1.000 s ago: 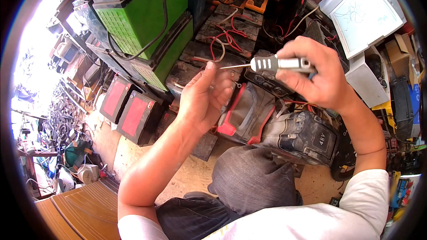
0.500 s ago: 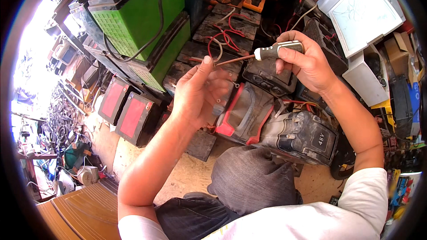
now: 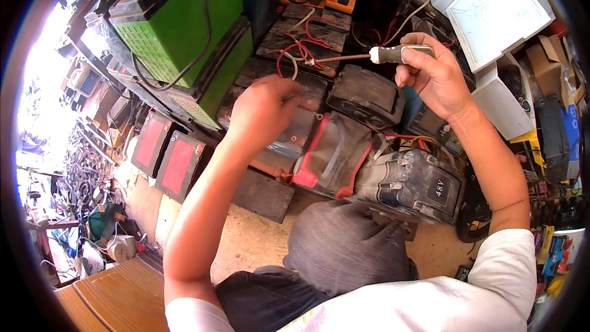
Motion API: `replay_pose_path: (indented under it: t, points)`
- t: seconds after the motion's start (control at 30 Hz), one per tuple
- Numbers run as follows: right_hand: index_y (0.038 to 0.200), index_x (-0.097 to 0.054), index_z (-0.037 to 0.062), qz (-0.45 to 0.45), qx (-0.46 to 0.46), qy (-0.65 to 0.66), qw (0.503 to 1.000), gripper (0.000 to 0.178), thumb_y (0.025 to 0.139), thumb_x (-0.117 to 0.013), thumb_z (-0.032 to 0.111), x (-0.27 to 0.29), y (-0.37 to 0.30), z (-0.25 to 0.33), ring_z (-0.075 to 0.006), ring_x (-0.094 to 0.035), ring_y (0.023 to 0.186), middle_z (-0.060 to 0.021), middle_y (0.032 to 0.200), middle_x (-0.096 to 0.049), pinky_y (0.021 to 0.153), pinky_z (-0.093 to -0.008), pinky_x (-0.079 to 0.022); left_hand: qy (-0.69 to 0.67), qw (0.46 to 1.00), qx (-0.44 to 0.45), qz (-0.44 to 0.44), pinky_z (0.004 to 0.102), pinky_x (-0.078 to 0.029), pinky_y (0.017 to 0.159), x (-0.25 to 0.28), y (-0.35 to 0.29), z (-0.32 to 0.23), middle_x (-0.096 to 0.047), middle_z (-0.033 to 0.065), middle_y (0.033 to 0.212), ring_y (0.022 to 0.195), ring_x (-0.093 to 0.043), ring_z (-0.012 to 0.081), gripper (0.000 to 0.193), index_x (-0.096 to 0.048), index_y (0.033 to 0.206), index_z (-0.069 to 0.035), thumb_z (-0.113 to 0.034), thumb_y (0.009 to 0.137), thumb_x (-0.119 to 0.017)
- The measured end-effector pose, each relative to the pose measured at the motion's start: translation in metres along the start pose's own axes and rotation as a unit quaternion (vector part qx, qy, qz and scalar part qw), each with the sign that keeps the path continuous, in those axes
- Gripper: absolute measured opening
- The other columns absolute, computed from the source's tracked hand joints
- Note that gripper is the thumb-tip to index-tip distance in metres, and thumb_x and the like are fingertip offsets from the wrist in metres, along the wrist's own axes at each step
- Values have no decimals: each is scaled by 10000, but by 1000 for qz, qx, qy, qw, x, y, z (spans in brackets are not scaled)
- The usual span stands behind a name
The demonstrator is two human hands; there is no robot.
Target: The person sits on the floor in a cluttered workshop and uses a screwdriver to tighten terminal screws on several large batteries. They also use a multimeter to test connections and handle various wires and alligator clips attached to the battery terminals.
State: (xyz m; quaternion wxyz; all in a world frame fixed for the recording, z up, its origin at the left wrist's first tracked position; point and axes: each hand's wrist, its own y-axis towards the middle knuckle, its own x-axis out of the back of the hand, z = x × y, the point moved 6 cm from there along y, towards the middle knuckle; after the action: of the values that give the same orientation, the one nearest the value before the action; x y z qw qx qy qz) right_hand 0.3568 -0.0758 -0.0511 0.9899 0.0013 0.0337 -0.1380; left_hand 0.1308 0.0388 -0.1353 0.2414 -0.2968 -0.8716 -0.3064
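My right hand grips a screwdriver by its dark grey and white handle, held level above the batteries. Its reddish shaft points left, and a small metal screw or bolt sits at the tip. Left and a little below that tip is my left hand, back upward, fingers curled together and slightly blurred. Whatever those fingers hold, if anything, is hidden. Beneath it lie dark batteries with bolt-hole terminals. Red and white wires lie loose on the batteries beyond.
Large green batteries are stacked at the left, by two red-topped batteries. A red-edged grey case and a dark battery case stand nearest me. A white-framed panel leans at the right.
My left hand has left the screwdriver's tip, turning palm-down and moving lower. My right hand has shifted slightly right with the screwdriver, baring the screw or bolt at its tip.
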Motion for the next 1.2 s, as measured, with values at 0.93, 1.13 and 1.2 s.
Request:
replay_pose_path:
  t: [0.93,1.13,1.2]
  points:
    - [1073,-544,23,-16,-6,-24,1000,241,889,-671,114,11,7,-3,-155,-617,683,-62,851,-617,638,-306,-515,43,993,103,-32,428,-472,709,30,18,50,-629,207,828,805,-617,391,248,-575,979,11,-225,911,-609]
    - [1079,-537,14,-28,-12,-31,999,249,892,-665,117,15,4,-2,-154,-617,682,-63,860,-614,635,-307,-515,135,977,164,0,440,-476,706,13,32,61,-648,222,776,746,-633,374,310,-662,902,2,-302,845,-679]
    - [1080,-536,13,-27,-7,-35,999,249,893,-663,118,16,3,-1,-154,-617,682,-62,858,-611,634,-306,-514,115,977,177,16,416,-470,686,11,33,60,-647,197,746,698,-624,333,330,-676,897,10,-315,842,-690]
